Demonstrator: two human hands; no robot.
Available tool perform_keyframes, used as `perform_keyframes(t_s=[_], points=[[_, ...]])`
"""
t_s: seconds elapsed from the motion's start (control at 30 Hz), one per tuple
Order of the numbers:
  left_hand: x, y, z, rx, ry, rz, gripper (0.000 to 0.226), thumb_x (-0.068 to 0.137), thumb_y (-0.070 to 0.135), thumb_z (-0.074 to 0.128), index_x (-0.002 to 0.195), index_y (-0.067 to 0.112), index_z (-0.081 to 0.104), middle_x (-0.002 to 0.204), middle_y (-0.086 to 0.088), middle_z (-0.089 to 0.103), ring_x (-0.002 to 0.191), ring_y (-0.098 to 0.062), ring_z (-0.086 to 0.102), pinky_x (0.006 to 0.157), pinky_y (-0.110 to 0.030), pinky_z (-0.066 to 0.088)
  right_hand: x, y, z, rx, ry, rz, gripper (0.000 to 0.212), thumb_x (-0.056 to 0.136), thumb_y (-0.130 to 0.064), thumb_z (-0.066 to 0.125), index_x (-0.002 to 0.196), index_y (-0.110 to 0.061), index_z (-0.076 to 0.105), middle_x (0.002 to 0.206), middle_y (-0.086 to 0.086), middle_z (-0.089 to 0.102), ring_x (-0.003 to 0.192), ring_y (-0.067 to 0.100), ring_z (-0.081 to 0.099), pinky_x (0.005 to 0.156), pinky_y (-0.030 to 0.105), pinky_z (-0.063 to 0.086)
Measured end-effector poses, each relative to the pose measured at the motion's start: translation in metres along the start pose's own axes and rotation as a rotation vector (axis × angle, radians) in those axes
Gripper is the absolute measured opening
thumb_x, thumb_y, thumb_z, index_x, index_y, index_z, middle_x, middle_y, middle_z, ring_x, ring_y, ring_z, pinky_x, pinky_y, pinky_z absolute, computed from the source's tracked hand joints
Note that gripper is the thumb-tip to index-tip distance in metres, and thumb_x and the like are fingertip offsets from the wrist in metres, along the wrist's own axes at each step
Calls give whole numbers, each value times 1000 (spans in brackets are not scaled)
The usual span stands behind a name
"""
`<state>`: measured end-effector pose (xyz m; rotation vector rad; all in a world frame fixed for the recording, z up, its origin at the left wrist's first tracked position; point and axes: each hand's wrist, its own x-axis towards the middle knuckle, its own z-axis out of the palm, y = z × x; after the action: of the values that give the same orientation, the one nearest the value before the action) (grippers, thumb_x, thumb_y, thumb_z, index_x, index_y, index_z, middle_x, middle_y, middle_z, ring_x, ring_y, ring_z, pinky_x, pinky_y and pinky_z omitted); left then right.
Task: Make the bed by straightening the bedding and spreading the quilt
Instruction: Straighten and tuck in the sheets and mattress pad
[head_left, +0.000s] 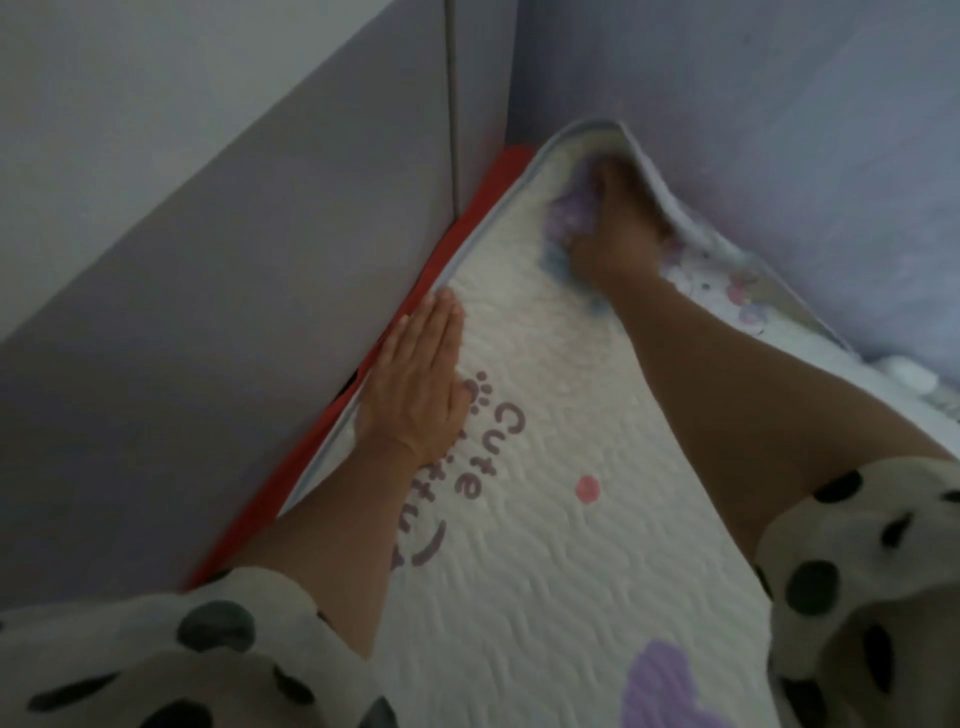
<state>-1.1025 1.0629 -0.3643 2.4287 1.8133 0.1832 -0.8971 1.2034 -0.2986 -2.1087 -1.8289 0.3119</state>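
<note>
I had my left hand (415, 387) laid flat on the quilt (545, 545) at its left edge, fingers straight and pressed together, pointing toward the far corner, the palm down on the fabric just beside the grey piping. My right hand (615, 234) was out at the far corner of the bed, down on the quilt over a purple print. It was blurred, so I could not tell whether the fingers held the fabric or only pushed on it. Just past that hand the quilt's right edge (644, 156) stood turned up against the lilac wall (753, 130). The quilt was cream, stitched in wavy lines, and lay spread over the bed from the far corner toward me, with the purple word "Cute" (498, 441) beside my left wrist, a pink dot (587, 489) near the middle and a purple heart (670, 686) at the near edge. A red strip of bedding (254, 519) showed along the left edge, between the quilt and the left wall (208, 208). Patterned bedding (737, 296) lay bunched along the right edge. Both spotted sleeves (156, 665) were pushed up my arms.
</note>
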Motion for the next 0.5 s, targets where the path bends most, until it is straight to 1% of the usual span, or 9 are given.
perform_keyframes(t_s=[0.07,0.13,0.17,0.2,0.23,0.27,0.37,0.43,0.5], points=[[1,0,-1,-8,6,-7,77,84,33,37,151,5,15,160,-9,9,148,-20,7,119,-39,14,20,6,0,-80,-136,75,77,77,-33,68,144,-28,32,145,5,39,131,25,41,98,52,35],[1,0,-1,-15,2,-5,77,83,33,37,151,5,16,160,-9,10,148,-19,7,119,-39,14,38,16,5,-8,-275,-61,36,82,-40,68,115,-31,59,115,9,61,103,25,59,91,49,39],[1,-1,-1,-16,-4,-6,77,82,33,37,151,5,16,160,-8,9,148,-19,7,119,-39,14,54,24,13,42,-317,-120,35,78,-45,69,111,-40,60,112,7,62,102,25,59,94,50,39],[0,-1,-1,-15,-6,-9,77,82,32,37,151,5,15,160,-8,9,148,-19,7,119,-39,14,67,36,18,-44,-423,-184,62,66,-50,71,123,-53,49,128,3,56,117,24,54,102,51,37],[2,-2,-1,-15,-4,-16,77,82,32,36,151,6,15,160,-8,9,148,-20,7,119,-39,15,71,33,13,-16,-449,-126,95,52,-53,71,138,-55,31,144,-2,44,131,22,43,109,50,32],[2,-2,-1,-16,-1,-19,77,82,32,36,151,6,15,160,-8,9,148,-20,7,119,-39,15,69,26,8,1,-471,-59,113,45,-51,72,146,-48,20,151,-3,35,137,21,36,113,48,29],[2,-1,-1,-23,-1,-12,78,81,32,35,151,5,16,160,-9,9,148,-20,7,119,-40,17,63,14,-3,77,-565,-6,107,64,-33,80,150,-38,18,156,3,24,141,25,26,117,41,22],[3,-2,-1,-27,-5,-10,78,80,32,35,151,5,16,160,-9,9,148,-20,7,119,-40,17,72,16,0,-41,-540,-18,107,65,-35,79,150,-40,16,157,5,20,142,26,23,117,41,21],[3,-2,-1,-29,-7,-15,78,80,32,36,151,5,16,160,-8,9,148,-20,7,118,-41,18,74,15,-1,-121,-558,-83,98,69,-32,78,150,-35,23,154,8,28,139,26,31,114,40,28]])
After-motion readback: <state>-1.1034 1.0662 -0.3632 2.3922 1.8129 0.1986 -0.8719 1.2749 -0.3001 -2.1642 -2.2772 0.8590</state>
